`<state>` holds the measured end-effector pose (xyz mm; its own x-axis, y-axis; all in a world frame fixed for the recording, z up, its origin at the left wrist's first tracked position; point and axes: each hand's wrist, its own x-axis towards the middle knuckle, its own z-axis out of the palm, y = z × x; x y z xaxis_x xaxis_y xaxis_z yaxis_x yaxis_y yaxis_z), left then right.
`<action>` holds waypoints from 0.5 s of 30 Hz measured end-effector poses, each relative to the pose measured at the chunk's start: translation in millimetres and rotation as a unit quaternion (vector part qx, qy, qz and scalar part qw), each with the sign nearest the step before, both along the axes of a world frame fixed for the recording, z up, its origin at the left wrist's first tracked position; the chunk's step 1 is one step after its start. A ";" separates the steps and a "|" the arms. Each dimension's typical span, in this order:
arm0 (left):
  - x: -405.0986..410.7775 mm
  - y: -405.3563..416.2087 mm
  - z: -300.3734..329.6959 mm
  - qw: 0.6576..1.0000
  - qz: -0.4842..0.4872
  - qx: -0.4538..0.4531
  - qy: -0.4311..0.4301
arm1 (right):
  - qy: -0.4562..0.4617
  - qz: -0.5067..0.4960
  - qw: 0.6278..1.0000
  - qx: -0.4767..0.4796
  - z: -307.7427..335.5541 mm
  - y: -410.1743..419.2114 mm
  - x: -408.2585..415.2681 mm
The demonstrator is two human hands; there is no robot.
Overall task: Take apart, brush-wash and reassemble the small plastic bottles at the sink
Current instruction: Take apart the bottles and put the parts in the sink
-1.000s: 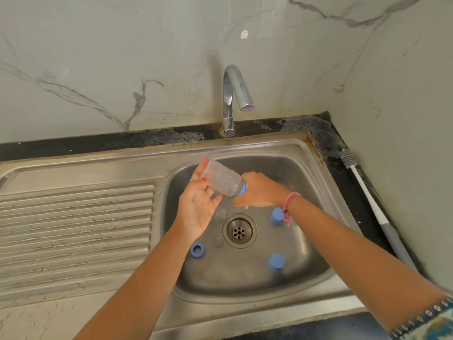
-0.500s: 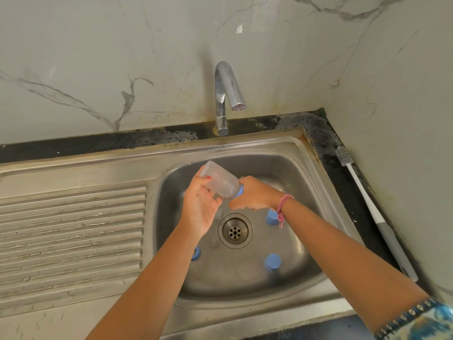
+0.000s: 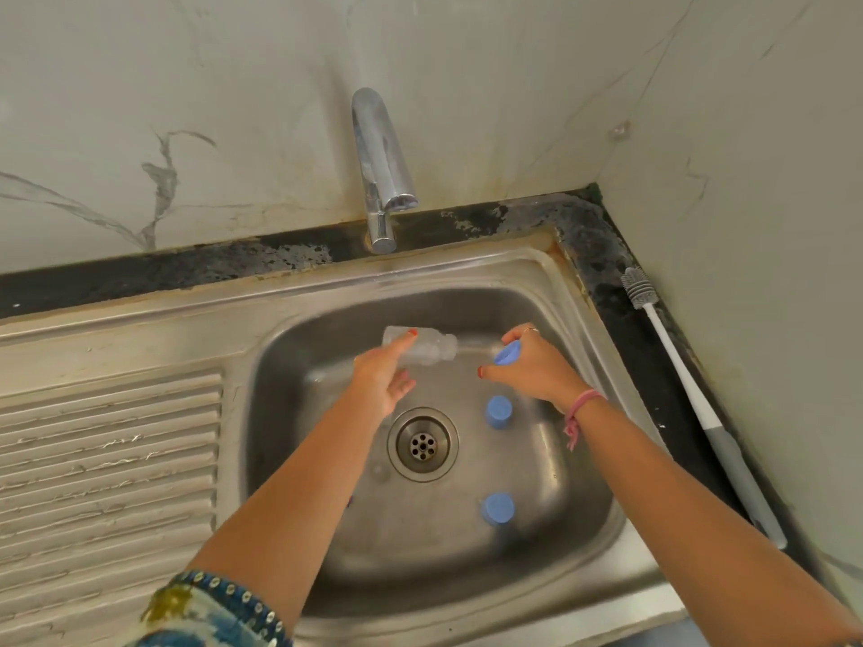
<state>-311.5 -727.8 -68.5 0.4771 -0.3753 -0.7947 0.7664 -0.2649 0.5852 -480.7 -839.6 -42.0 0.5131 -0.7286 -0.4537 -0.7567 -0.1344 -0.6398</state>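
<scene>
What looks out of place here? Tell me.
Little stands out. The bottle brush lies unused on the dark counter strip, whose surface is patchy and worn. The bottle and blue cap are apart, as expected.

Both forearms stretched forward and down, bare from the elbows, converging toward the middle. Left hand (image 3: 380, 380) tilted up at the wrist, fingers curled round a clear bottle (image 3: 427, 348) held lying sideways, one red-painted fingertip showing over the top. Right hand (image 3: 530, 366) just apart from it, knuckles up, thumb and fingers pinching a blue cap (image 3: 506, 354), little gap between cap and bottle mouth. Ring on one right finger, pink thread band (image 3: 579, 408) at the right wrist. Patterned sleeve edge (image 3: 219, 600) with beads near the left elbow.
</scene>
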 end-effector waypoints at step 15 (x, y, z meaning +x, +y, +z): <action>-18.6 -42.0 -74.9 0.998 -0.030 0.053 0.019 | -0.096 -0.027 0.989 0.110 -23.8 -23.1 7.3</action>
<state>-330.1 -769.8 -143.4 0.4257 -0.3160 -0.8479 0.7681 -0.3692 0.5232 -473.3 -862.7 -65.8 0.5676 -0.6521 -0.5026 -0.6212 0.0614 -0.7813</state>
